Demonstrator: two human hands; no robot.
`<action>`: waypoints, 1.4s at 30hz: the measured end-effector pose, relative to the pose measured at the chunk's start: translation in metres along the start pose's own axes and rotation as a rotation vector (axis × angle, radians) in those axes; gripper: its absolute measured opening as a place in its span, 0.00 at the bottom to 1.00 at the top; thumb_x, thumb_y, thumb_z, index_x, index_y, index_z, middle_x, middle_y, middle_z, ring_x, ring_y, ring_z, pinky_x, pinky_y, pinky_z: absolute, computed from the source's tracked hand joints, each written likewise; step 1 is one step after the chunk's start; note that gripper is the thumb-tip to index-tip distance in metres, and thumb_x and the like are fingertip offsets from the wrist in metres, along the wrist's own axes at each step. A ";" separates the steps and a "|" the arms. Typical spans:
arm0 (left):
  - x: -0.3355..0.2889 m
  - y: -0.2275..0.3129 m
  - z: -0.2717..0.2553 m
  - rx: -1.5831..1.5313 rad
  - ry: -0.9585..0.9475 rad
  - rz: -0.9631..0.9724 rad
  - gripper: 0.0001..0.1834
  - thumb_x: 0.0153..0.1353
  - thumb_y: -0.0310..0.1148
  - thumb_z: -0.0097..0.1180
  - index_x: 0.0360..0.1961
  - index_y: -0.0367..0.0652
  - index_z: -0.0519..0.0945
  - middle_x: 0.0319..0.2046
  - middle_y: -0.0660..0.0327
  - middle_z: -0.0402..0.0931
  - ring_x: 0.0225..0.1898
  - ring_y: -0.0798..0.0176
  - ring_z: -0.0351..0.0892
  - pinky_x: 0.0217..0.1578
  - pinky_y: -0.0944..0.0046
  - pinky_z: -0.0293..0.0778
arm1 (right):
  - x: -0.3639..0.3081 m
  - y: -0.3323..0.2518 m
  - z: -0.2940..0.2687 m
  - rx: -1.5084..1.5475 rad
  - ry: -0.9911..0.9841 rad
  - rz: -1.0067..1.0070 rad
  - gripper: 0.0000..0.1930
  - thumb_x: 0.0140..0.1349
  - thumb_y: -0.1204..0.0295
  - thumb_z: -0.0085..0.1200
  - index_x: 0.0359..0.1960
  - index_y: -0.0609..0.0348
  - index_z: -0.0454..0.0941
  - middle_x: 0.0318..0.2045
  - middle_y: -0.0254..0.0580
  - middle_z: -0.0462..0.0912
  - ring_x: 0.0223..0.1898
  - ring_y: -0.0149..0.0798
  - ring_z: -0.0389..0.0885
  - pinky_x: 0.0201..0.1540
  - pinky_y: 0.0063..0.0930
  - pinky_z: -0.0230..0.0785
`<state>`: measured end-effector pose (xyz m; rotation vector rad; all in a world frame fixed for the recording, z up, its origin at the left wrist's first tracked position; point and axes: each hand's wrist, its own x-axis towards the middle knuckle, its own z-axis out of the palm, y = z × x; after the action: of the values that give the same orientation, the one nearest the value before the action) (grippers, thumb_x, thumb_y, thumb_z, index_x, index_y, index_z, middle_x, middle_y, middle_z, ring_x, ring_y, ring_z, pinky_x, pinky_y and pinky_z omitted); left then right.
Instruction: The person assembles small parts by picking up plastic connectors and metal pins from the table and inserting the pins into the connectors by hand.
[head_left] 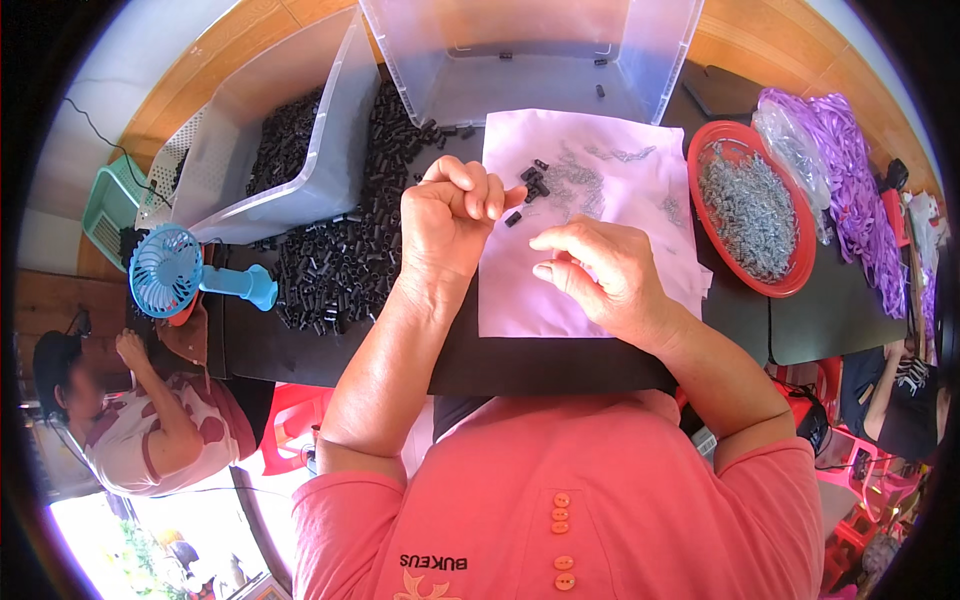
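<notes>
Pink cloth: in the head view, this soft cloth lies flat on the table and serves as landmark.
Black cylinders: a few sit on the cloth's upper part; a large pile spreads left of it.
Cylinder handling: probably light, stiff plastic, smooth enough to roll; best pinched by the side wall, between thumb and forefinger.
Silver pieces: scattered thinly over the cloth's upper half; many more fill the red bowl on its right.
Silver handling: seemingly thin, light metal, slippery and apt to tangle; best taken singly by fingertip.
Left hand: over the cloth's left edge, fingers curled in toward the palm; I cannot tell whether they pinch anything. One loose cylinder lies just beside the fingertips.
Right hand: above the cloth's middle, thumb and forefinger parted, the other fingers bent; no held piece can be made out.
</notes>
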<state>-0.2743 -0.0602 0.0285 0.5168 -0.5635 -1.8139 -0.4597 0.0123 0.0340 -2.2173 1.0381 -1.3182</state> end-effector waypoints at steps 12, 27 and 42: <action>-0.006 0.004 0.009 0.023 0.014 0.014 0.10 0.34 0.15 0.37 0.19 0.40 0.67 0.13 0.58 0.58 0.17 0.58 0.57 0.21 0.60 0.57 | -0.001 0.006 -0.003 0.016 0.042 0.074 0.10 0.52 0.80 0.64 0.36 0.63 0.79 0.26 0.40 0.79 0.25 0.32 0.79 0.27 0.23 0.69; -0.016 0.001 0.032 0.364 -0.021 0.142 0.19 0.50 0.24 0.44 0.43 0.34 0.78 0.37 0.52 0.77 0.35 0.56 0.79 0.25 0.64 0.71 | 0.006 -0.006 -0.020 0.126 0.318 0.081 0.07 0.57 0.78 0.63 0.38 0.62 0.80 0.28 0.37 0.83 0.28 0.25 0.79 0.30 0.20 0.70; -0.047 0.017 0.076 0.508 -0.176 0.298 0.16 0.54 0.24 0.43 0.40 0.28 0.77 0.38 0.47 0.79 0.41 0.53 0.79 0.43 0.57 0.72 | -0.010 -0.085 -0.228 -0.059 0.112 -0.432 0.25 0.55 0.64 0.55 0.47 0.77 0.73 0.38 0.59 0.80 0.38 0.46 0.78 0.41 0.31 0.65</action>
<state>-0.2939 -0.0107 0.1022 0.5764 -1.1741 -1.4341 -0.6251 0.0902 0.1957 -2.5340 0.6579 -1.6189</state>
